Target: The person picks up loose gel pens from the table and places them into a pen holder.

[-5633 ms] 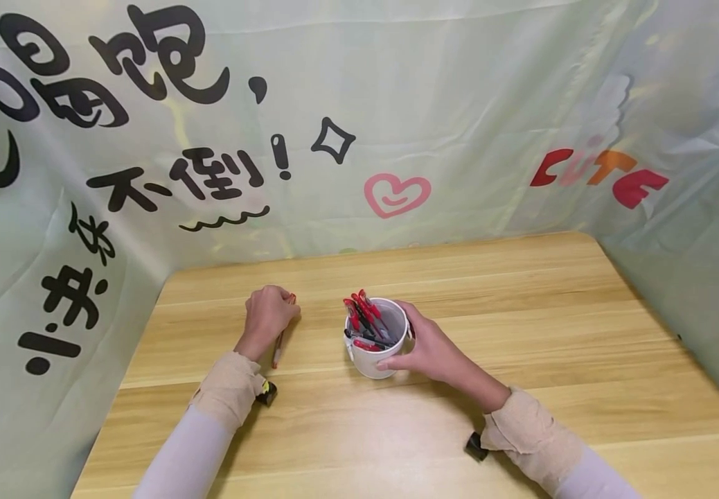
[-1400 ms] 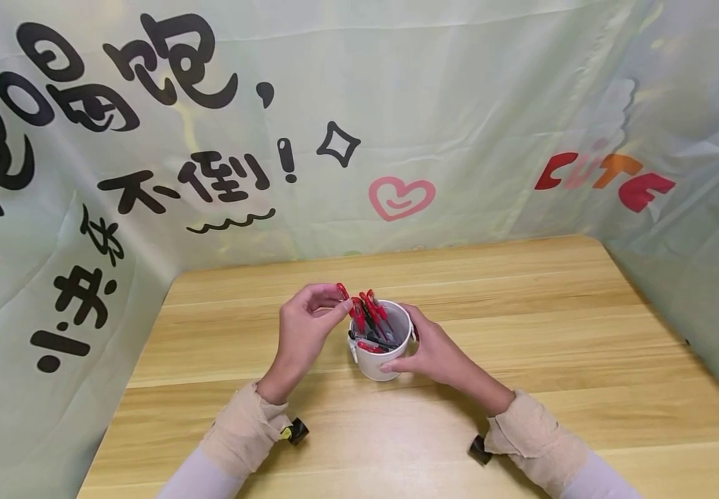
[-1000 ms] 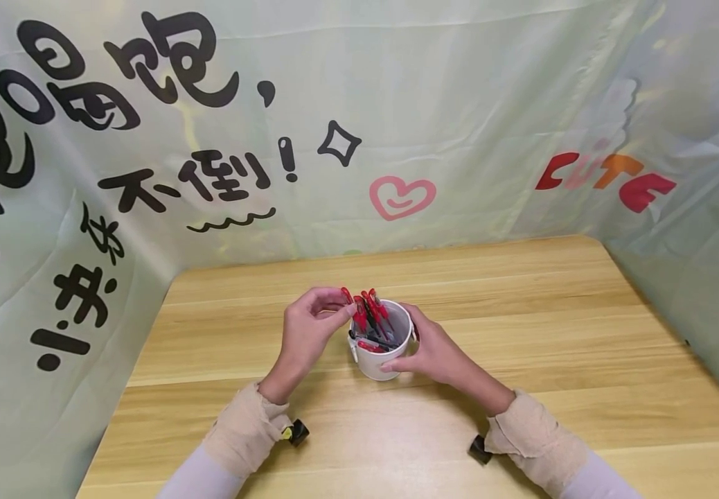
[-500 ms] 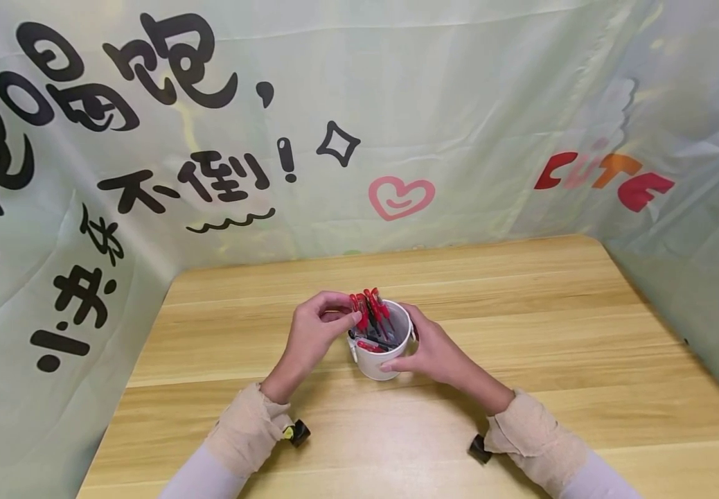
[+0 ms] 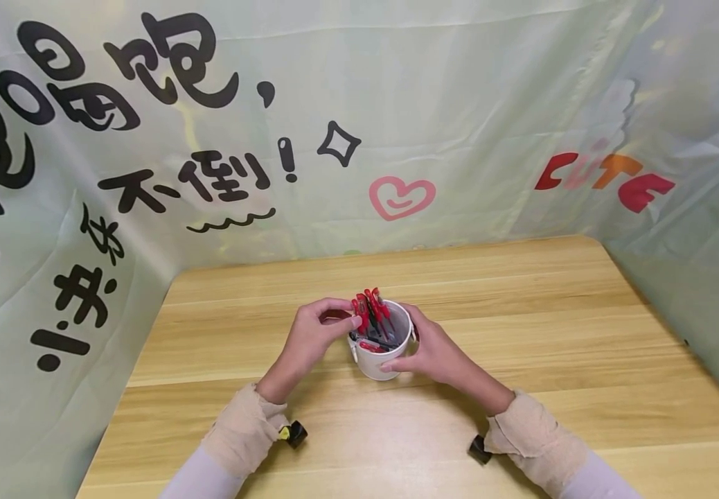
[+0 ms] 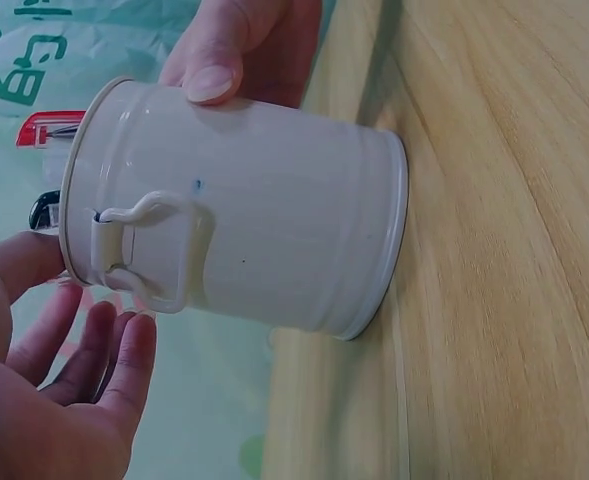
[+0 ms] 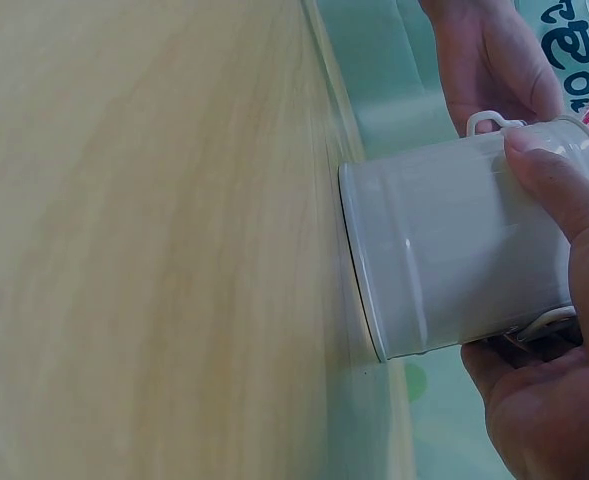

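Note:
A small white metal bucket (image 5: 376,366) stands upright on the table, with several red and black pens (image 5: 375,315) leaning inside. My right hand (image 5: 437,350) grips its right side, thumb across the front, as the right wrist view also shows. At the left rim, my left hand (image 5: 316,333) pinches the top of a red pen (image 5: 356,306) between thumb and index finger; the pen's lower part is hidden in the bucket. In the left wrist view the other fingers (image 6: 129,370) spread loosely outside the bucket wall (image 6: 264,220), below a small side handle (image 6: 159,250).
The wooden table (image 5: 490,305) reaches back to a pale cloth backdrop (image 5: 459,125) with black lettering and a pink heart. Small black wrist cameras hang under both cuffs, the left one (image 5: 297,434) and the right one (image 5: 478,450).
The left hand has picked up the red pen from the table left of the bucket, carried it right and lowered it among the others. The right hand has kept its grip on the bucket.

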Demonstrator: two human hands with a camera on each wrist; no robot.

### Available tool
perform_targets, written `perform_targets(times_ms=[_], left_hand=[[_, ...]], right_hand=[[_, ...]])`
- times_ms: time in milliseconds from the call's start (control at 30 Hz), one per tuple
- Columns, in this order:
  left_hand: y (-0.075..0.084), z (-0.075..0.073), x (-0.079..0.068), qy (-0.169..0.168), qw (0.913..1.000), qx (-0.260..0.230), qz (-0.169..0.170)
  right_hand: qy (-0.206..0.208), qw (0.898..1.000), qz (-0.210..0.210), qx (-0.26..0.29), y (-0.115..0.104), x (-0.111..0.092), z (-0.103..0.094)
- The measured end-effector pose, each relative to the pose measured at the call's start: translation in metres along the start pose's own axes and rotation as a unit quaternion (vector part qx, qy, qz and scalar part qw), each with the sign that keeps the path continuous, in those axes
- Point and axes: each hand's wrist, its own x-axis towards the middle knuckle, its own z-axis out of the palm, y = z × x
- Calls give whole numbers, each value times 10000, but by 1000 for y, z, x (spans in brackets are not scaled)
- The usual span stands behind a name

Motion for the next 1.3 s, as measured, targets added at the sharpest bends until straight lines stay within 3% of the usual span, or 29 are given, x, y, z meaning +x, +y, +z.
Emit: perform_targets(times_ms=[567, 800, 1033, 1300], left_hand=[[1, -7, -8, -201, 9981, 522, 239], [1, -10, -12, -243, 9896, 1035, 965], [0, -14, -19, -142, 9677, 1760, 1798], [-3, -21, -30, 95, 9229, 2850, 2586]], right_hand=[[-13, 9999, 117, 32, -2, -1, -2], [-9, 9999, 160, 50, -2, -2, -2], [10, 9999, 71, 132, -1, -2, 0], [53, 10000, 12, 63, -1, -2, 3]])
